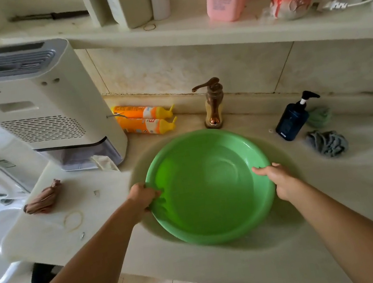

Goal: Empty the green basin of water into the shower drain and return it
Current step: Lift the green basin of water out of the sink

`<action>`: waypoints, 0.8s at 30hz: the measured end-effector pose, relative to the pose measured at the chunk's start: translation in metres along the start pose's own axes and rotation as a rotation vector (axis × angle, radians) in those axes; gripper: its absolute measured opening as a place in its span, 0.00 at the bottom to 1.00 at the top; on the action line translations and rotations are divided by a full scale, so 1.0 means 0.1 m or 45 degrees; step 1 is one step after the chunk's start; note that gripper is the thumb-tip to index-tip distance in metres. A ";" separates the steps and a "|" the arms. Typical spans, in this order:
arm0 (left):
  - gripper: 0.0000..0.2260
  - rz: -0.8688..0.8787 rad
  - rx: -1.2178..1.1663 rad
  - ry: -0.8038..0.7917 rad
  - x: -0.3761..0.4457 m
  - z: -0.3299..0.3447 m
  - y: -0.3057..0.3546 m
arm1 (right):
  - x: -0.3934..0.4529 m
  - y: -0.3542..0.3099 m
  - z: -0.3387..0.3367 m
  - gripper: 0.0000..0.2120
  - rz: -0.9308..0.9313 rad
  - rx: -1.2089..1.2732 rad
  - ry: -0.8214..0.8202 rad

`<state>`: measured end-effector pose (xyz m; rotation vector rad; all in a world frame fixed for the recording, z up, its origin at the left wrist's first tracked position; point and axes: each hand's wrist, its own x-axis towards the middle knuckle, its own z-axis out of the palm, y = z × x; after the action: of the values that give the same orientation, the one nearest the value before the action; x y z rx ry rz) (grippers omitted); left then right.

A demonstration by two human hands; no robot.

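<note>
Gripping opposite rims of the green basin (210, 186), left hand (143, 197) and right hand (281, 181), fingers closed.

The green basin (210, 186) looks like smooth, glossy plastic; the faucet (212, 104) is polished coppery metal; the bench (368, 160) is matt stone.

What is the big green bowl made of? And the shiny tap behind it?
The green basin looks like plastic: one even bright colour, smooth, with a thin rolled rim and a soft sheen. The tap looks like metal with a coppery, polished finish, since its base gives mirror-like glints. Whether it is solid or plated, I cannot tell.
</note>
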<state>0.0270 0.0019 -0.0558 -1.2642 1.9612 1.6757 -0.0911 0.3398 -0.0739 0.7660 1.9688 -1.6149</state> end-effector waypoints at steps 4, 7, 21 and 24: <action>0.15 0.052 -0.077 -0.025 -0.19 -0.27 -0.04 | -0.27 -0.08 0.12 0.43 -0.039 0.046 -0.091; 0.15 0.089 -0.100 -0.017 -0.33 -0.51 -0.14 | -0.51 -0.13 0.27 0.35 -0.081 0.061 -0.146; 0.09 0.061 -0.210 0.205 -0.78 -1.67 -0.95 | -1.29 0.16 1.25 0.20 -0.145 -0.139 -0.413; 0.14 0.042 -0.242 0.242 -0.81 -1.85 -1.14 | -1.39 0.21 1.46 0.19 -0.176 -0.175 -0.424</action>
<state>0.2183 -0.1237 -0.0214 -1.5174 1.9742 1.8571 0.0267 0.1829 -0.0227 0.2911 1.8962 -1.5474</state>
